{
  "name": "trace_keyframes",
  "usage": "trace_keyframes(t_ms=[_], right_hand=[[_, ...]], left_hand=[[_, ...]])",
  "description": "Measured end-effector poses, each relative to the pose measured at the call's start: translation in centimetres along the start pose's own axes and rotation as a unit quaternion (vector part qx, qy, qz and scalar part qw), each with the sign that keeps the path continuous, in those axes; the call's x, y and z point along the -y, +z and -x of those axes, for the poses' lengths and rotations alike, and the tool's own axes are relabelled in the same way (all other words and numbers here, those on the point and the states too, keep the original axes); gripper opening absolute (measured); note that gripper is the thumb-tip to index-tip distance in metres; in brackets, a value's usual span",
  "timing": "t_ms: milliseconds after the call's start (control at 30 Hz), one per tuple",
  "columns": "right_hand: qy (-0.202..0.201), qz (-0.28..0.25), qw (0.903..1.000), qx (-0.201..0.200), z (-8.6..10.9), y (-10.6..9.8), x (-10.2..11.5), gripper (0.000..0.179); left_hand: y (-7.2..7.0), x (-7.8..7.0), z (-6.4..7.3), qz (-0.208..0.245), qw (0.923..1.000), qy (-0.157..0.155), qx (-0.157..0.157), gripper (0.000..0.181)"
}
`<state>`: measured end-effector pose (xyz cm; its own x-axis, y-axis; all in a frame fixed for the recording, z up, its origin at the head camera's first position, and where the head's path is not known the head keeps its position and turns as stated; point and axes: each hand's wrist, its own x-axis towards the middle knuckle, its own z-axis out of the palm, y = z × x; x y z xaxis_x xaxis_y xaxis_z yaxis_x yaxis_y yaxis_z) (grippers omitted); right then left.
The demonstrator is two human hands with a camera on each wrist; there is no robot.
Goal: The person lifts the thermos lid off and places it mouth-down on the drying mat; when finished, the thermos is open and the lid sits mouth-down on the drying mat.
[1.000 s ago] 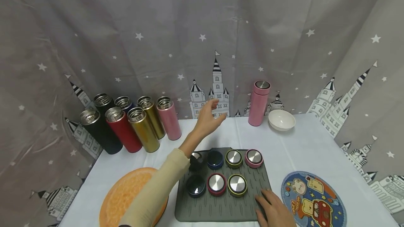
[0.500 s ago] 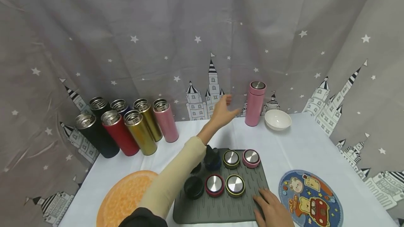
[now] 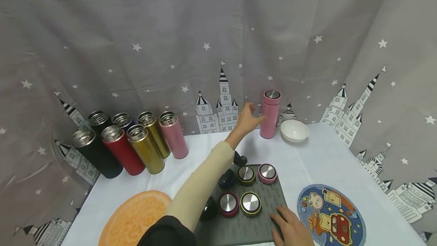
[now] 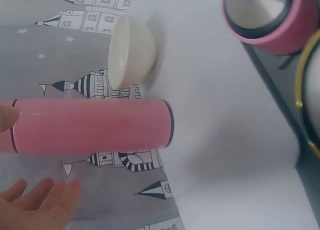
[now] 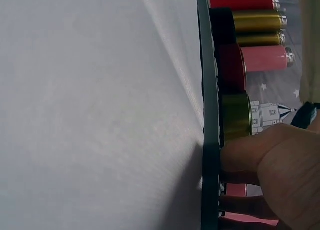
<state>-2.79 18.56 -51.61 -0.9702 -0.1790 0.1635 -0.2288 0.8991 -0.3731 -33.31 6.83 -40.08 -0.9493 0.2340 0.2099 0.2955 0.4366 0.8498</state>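
My left hand (image 3: pixel 246 121) is stretched out beside the lidded pink thermos (image 3: pixel 270 115), its thumb and fingers spread apart. In the left wrist view the thumb overlaps the upper part of that thermos (image 4: pixel 95 126), while the fingers (image 4: pixel 60 197) stay off to its side; whether the thumb touches it I cannot tell. My right hand (image 3: pixel 293 227) rests on the right edge of a dark grey mat (image 3: pixel 259 231), fingers loosely spread. Several thermos lids lie on this mat, among them a pink-rimmed lid (image 3: pixel 267 172) and a red-rimmed lid (image 3: pixel 228 204); my left sleeve partly hides others.
Several lidless thermoses stand at the left, including a red one (image 3: pixel 124 151) and a pink one (image 3: pixel 174 136). A white bowl (image 3: pixel 294 131) sits right of the lidded thermos. A round orange mat (image 3: pixel 133 219) and a blue cartoon mat (image 3: pixel 331 213) lie on the table.
My left hand has moved to the right, from over the table's back middle to beside the lidded pink thermos. The right hand stays on the mat's edge. The head view has shifted slightly.
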Motion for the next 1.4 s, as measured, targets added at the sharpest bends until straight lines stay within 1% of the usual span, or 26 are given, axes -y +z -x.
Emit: trace_keyframes(t_ms=[133, 267, 367, 467, 567, 700, 833, 900, 1033, 1133, 1267, 1400], right_hand=[[-0.002, 0.003, 1.0, -0.005, -0.2, 0.0, -0.2, 0.031], [-0.006, -0.003, 0.9999, -0.014, -0.1, 0.1, -0.2, 0.029], [-0.014, -0.007, 0.9998, -0.012, -0.1, 0.2, -0.2, 0.029], [-0.011, -0.005, 0.9999, -0.007, -0.1, 0.3, -0.2, 0.03], [-0.005, -0.005, 1.0, -0.007, -0.2, 0.3, -0.2, 0.03], [-0.007, -0.004, 0.9999, -0.013, -0.2, 0.4, -0.1, 0.03], [-0.008, 0.002, 0.9997, -0.023, -0.1, 0.5, -0.1, 0.029], [-0.007, 0.002, 0.9996, -0.026, -0.1, 0.5, -0.2, 0.029], [-0.01, 0.0, 0.9996, -0.025, -0.1, 0.5, -0.1, 0.029], [-0.012, 0.001, 0.9996, -0.024, -0.1, 0.5, -0.1, 0.029], [-0.01, 0.004, 0.9996, -0.026, -0.2, 0.4, -0.2, 0.029], [-0.008, 0.005, 0.9996, -0.026, -0.1, 0.5, -0.2, 0.029]], left_hand=[[0.9, -0.6, -1.0, -0.012, 0.9996, -0.023, -0.011, 0.073], [2.1, -1.1, -1.8, -0.016, 0.9983, -0.054, -0.012, 0.078], [2.7, -1.4, -2.4, -0.024, 0.9967, -0.077, -0.012, 0.081], [3.1, -1.4, -2.9, -0.045, 0.995, -0.087, -0.02, 0.085], [3.3, -1.4, -3.4, -0.061, 0.9936, -0.091, -0.029, 0.087], [3.7, -1.5, -4.0, -0.059, 0.9929, -0.097, -0.034, 0.088], [4.4, -1.7, -4.3, -0.049, 0.9938, -0.094, -0.033, 0.087], [4.7, -1.8, -4.3, -0.051, 0.9943, -0.088, -0.033, 0.085], [4.8, -1.7, -4.2, -0.09, 0.9929, -0.07, -0.034, 0.08], [4.8, -1.5, -3.9, -0.107, 0.9924, -0.051, -0.034, 0.073], [5.1, -1.4, -3.4, -0.094, 0.9943, -0.032, -0.037, 0.063], [5.5, -1.7, -2.7, -0.08, 0.995, -0.025, -0.053, 0.06]])
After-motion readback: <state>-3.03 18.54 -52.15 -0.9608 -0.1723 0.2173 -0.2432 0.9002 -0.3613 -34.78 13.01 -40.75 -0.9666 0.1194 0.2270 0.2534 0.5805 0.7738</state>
